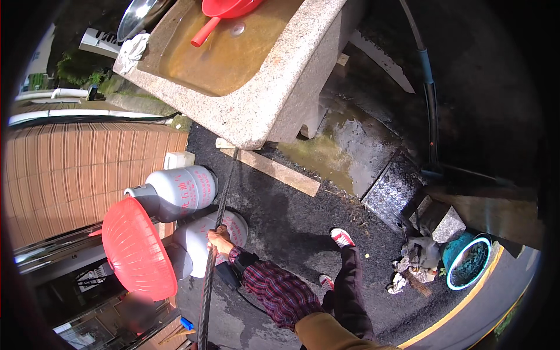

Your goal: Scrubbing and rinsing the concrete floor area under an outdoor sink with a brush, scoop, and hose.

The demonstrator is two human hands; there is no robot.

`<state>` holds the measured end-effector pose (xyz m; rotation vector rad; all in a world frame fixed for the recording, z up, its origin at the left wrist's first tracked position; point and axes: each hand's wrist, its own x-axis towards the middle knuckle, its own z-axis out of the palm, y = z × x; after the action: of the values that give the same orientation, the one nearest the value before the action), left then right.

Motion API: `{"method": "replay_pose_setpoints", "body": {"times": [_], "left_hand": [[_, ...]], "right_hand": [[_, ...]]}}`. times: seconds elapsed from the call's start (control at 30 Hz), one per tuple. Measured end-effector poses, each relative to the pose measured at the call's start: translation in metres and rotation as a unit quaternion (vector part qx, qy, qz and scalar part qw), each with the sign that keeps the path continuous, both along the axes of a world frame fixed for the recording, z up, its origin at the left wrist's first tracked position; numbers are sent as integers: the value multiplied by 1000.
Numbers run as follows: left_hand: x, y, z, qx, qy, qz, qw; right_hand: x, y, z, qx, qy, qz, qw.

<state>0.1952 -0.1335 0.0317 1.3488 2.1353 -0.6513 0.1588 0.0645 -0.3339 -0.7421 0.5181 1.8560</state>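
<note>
My left hand (219, 240) is closed around a long, dark, twisted bar or taut rope (223, 198); I cannot tell which. It runs from the front corner of the stone sink (280, 87) down past the lower edge. The left arm wears a plaid sleeve. Behind the hand are a grey-white gas cylinder (201, 256) with red markings and, farther up, a second cylinder (186, 189). A large ribbed red plastic cover or basin (137, 248) leans by them. My right hand is out of view.
A red dipper (207, 32) lies in brownish water in the sink, with a white cloth (133, 51) on its rim. A wooden plank (280, 172) lies on dark, wet ground. At right are a turquoise basin (466, 262), a concrete block (440, 219), crumpled rags (415, 262) and a standing pipe (430, 105).
</note>
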Motion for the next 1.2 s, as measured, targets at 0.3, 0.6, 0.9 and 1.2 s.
{"method": "replay_pose_setpoints", "body": {"times": [0.3,0.6,0.9,1.2], "left_hand": [[79,91,100,92,-30,-357,929],[119,88,141,-6,-47,-341,939],[40,78,121,-129,-207,-191,951],[-63,-43,57,-29,-242,58,968]], "right_hand": [[96,7,79,-132,103,-117,979],[161,-58,98,-180,63,-128,973],[163,-176,91,-251,-28,-148,956],[106,-239,56,-265,-124,-43,955]]}}
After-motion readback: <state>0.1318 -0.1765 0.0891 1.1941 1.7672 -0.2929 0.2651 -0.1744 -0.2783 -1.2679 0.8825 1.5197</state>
